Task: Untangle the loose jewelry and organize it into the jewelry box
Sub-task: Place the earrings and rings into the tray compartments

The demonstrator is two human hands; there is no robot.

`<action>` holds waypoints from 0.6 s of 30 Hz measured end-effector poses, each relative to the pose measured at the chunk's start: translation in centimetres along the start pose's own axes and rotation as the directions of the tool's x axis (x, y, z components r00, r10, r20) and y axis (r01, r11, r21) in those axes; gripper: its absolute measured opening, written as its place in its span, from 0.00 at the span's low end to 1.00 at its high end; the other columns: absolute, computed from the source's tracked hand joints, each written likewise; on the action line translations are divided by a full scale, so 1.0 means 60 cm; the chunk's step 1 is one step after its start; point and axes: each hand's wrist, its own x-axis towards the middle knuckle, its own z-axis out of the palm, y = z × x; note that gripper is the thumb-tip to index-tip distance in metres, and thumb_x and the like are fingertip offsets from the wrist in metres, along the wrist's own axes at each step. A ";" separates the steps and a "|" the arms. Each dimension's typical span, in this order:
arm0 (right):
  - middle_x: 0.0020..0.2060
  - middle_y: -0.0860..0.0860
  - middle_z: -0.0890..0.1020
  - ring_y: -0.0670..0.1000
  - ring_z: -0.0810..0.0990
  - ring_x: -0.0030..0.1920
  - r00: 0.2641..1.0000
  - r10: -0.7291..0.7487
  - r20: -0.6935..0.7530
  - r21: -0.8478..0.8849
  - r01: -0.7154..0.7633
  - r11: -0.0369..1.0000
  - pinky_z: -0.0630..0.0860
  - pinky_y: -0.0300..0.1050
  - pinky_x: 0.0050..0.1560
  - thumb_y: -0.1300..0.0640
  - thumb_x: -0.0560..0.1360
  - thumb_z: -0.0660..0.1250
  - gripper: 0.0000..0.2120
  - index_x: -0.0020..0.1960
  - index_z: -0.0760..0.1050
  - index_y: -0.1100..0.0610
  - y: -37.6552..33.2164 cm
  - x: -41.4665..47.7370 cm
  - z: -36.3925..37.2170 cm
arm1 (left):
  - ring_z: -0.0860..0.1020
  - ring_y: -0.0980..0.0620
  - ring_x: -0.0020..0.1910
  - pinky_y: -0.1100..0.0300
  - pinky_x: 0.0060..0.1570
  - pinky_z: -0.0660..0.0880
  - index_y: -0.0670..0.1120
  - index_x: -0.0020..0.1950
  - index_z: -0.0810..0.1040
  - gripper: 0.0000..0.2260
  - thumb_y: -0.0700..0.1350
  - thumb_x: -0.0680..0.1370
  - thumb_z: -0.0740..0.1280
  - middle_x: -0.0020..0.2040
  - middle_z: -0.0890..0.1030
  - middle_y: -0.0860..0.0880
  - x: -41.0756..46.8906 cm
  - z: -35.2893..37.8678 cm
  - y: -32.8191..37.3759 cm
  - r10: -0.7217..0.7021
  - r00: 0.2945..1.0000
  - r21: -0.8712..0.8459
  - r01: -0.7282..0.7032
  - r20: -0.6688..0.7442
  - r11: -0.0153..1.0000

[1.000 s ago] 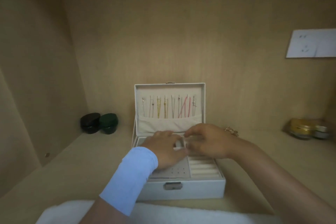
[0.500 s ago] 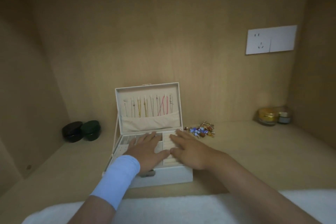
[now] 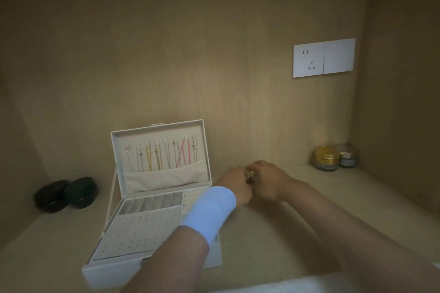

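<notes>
head view. the tangled jewelry (image 3: 250, 175), a small cluster of gold and reddish pieces, is gathered between the two hands just right of the open jewelry box (image 3: 112, 271), low over the tabletop (image 3: 297, 228) toward its back edge. the right hand (image 3: 270, 181) curls its fingers over the cluster from the far side. the left hand (image 3: 234, 187), with a pale blue wristband (image 3: 209, 209), closes on it from the near side, though its fingertips are hidden. holding the cluster with both hands probably lets one hand anchor it while the other draws a strand free. whether the cluster is lifted or touching the surface cannot be told.

the box stands left of centre with its lid (image 3: 158, 126) propped upright, which keeps the necklaces (image 3: 164, 157) hanging straight and apart above a fabric pocket. the tray below shows a row of slots (image 3: 152, 203) and a dotted earring panel (image 3: 140, 231), both uncovered and within reach. the left forearm crosses the box's near right corner.

also present: two dark lidded cases (image 3: 66, 194) at the back left corner, two small jars (image 3: 333, 158) at the back right corner, a wall socket (image 3: 323, 57), and a white towel (image 3: 285, 286) along the near edge.
</notes>
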 end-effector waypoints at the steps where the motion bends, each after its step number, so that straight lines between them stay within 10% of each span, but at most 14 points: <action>1: 0.63 0.52 0.75 0.57 0.75 0.64 1.000 -0.004 0.020 -0.016 0.004 1.000 0.72 0.53 0.64 0.44 0.70 0.67 0.22 0.63 0.75 0.48 0.009 0.007 0.003 | 0.77 0.41 0.61 0.52 0.61 0.73 0.44 0.61 0.76 0.15 0.43 0.76 0.60 0.62 0.78 0.43 0.022 0.011 0.010 -0.057 0.998 0.038 0.056 0.026 0.998; 5: 0.65 0.53 0.70 0.57 0.68 0.66 0.999 0.001 0.049 -0.122 0.005 0.993 0.68 0.51 0.66 0.44 0.74 0.66 0.26 0.70 0.68 0.48 0.034 0.035 0.020 | 0.61 0.41 0.74 0.48 0.73 0.60 0.45 0.76 0.59 0.24 0.48 0.81 0.57 0.75 0.62 0.43 0.074 0.042 0.022 -0.228 0.971 0.272 0.202 0.068 0.941; 10: 0.65 0.53 0.67 0.55 0.63 0.69 0.996 0.017 0.083 -0.052 -0.012 0.999 0.67 0.50 0.68 0.43 0.73 0.64 0.29 0.73 0.65 0.46 0.055 0.064 0.040 | 0.47 0.44 0.77 0.51 0.73 0.50 0.52 0.79 0.47 0.30 0.56 0.80 0.56 0.78 0.48 0.47 0.109 0.091 -0.016 -0.449 0.892 0.152 0.437 0.054 0.887; 18: 0.65 0.54 0.68 0.55 0.63 0.69 0.988 -0.031 0.153 -0.060 0.040 0.997 0.66 0.50 0.70 0.48 0.76 0.63 0.22 0.70 0.71 0.49 0.062 0.093 0.032 | 0.44 0.44 0.79 0.44 0.76 0.45 0.54 0.80 0.45 0.34 0.59 0.76 0.54 0.81 0.46 0.49 0.141 0.104 -0.034 -0.306 0.942 0.147 0.285 0.142 0.947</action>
